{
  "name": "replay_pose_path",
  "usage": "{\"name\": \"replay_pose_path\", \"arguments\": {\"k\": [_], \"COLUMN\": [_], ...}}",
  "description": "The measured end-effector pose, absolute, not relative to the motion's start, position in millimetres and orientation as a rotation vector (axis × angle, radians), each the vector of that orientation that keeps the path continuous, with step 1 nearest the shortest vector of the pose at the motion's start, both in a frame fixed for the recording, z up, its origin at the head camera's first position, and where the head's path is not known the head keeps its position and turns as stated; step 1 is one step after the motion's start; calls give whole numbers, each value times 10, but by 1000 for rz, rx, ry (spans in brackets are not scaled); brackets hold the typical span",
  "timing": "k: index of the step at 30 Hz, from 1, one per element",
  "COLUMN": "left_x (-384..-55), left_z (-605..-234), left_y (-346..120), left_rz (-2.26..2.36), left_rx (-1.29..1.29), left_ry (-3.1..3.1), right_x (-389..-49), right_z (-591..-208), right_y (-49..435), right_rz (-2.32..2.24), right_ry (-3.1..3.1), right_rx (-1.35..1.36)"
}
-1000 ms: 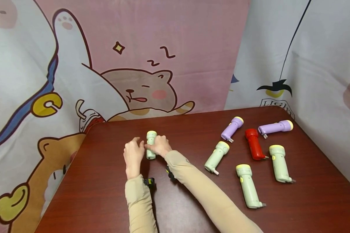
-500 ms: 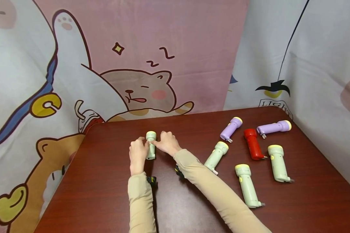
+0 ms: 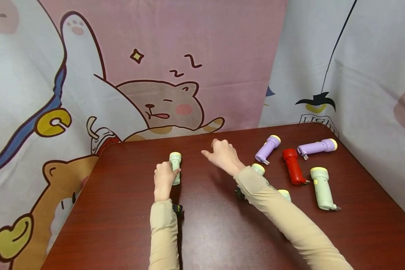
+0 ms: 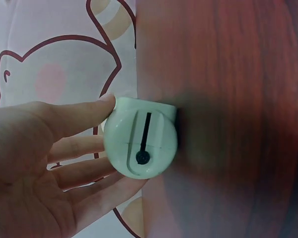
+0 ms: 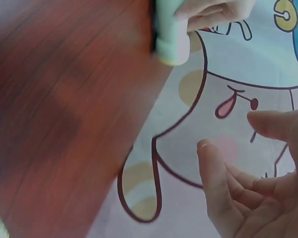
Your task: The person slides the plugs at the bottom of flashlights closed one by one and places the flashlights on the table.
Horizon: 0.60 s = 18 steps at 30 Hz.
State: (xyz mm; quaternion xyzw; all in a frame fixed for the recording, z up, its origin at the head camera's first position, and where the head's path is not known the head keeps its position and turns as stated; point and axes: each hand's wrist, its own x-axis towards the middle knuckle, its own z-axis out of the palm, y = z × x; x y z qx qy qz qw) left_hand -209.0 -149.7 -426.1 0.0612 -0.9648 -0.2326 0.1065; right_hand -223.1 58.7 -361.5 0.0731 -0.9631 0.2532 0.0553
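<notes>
Cartoon-printed cloth [image 3: 236, 63] hangs behind a red-brown table [image 3: 209, 236], where a left hand [image 3: 163, 178] pinches one green torch [image 3: 176, 161] at the table's left side, well apart from the others. Thumb and fingers sit on opposite sides of its barrel, apparently because so round a body could roll. Its head points away from the person and its slotted end [image 4: 141, 141] faces back; whether its full length rests on the table is hard to tell. A right hand [image 3: 224, 155] hangs between that torch and the group, its thumb and fingers spread and holding nothing. Near the back lies a purple torch [image 3: 267, 149], with a second purple torch [image 3: 318, 147] to its right, a red torch [image 3: 293, 167] between and nearer the person, and another green torch [image 3: 322, 188] at the right. The right sleeve [image 3: 293, 223] passes over a third green torch [image 3: 258, 169] and a fourth green torch [image 3: 285, 194], leaving little but their heads showing. Folded-out plugs [image 3: 305, 157] on the unhidden torches of this group probably help stop them rolling. Counted by colour, four torches are green, two purple and one red.
</notes>
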Motion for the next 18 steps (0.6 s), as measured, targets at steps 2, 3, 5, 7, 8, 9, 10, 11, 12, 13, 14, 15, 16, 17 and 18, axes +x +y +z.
{"name": "replay_pose_path", "arguments": {"k": [2, 3, 5, 7, 8, 9, 10, 11, 12, 13, 14, 15, 16, 17, 18], "left_x": [-2091, -2089, -2087, -2085, -2083, -2082, -2081, -2082, -2081, -2081, -2080, -2080, -2080, -2079, -2077], "left_z": [-4263, -4260, -4257, -4257, -4253, -4255, -4255, -4258, -4259, -4259, -4260, -4262, -4264, -4268, -4268], "left_y": [-1491, -1488, -1482, -1477, -1473, -1468, -1468, -1468, -1466, -1464, -1463, -1462, -1464, -1466, -1468], "left_rz": [-681, -682, -682, -685, -684, -683, -679, -675, -671, -665, -658, -652, -649, -645, -644], "left_rx": [173, 174, 175, 172, 173, 172, 172, 171, 171, 172, 169, 165, 161, 156, 154], "left_ry": [-2844, -2842, -2833, -2823, -2819, -2817, -2815, -2816, -2817, -2818, -2821, -2822, -2821, -2820, -2819], "right_x": [-2203, -2187, -2149, -2107, -2084, -2061, -2039, -2017, -1995, -1972, -1948, -1925, -1902, -1879, -1858], "right_z": [-3595, -3592, -3595, -3609, -3616, -3626, -3634, -3642, -3654, -3664, -3676, -3690, -3705, -3719, -3732], "right_y": [711, 769, 881, 987, 1037, 1085, 1130, 1173, 1215, 1254, 1293, 1331, 1367, 1402, 1434], "right_rz": [743, 723, 666, 602, 571, 541, 517, 500, 478, 457, 435, 415, 395, 374, 354], "right_ry": [-2932, -2938, -2949, -2966, -2977, -2984, -2991, -3002, -3007, -3013, -3017, -3020, -3026, -3035, -3045], "right_rx": [205, 195, 181, 166, 158, 152, 150, 150, 152, 157, 165, 172, 177, 180, 181]}}
